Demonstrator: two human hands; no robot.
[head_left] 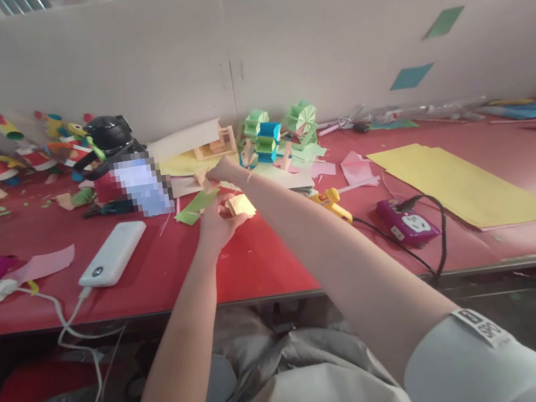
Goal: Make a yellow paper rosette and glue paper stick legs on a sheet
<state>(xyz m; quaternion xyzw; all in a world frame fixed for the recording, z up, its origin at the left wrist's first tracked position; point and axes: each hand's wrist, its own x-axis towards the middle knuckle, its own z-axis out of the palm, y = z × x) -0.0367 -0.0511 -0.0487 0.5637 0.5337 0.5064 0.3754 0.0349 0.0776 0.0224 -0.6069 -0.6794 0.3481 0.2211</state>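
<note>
My left hand is closed round a small pale-yellow folded paper piece, low over the red table. Just beyond it, my right hand reaches forward and left with fingers bent together among small tan paper scraps. Whether a scrap is between those fingertips I cannot make out. A green paper sheet lies left of my left hand. Behind my hands stands a small light wooden frame. Right of that are a blue-and-green folded paper wheel and a green pleated paper wheel.
A yellow glue gun lies under my right forearm, its cord near a purple power socket. Yellow sheets spread at right. At left are a white power bank, a phone, a black-lidded bottle and several paper figures.
</note>
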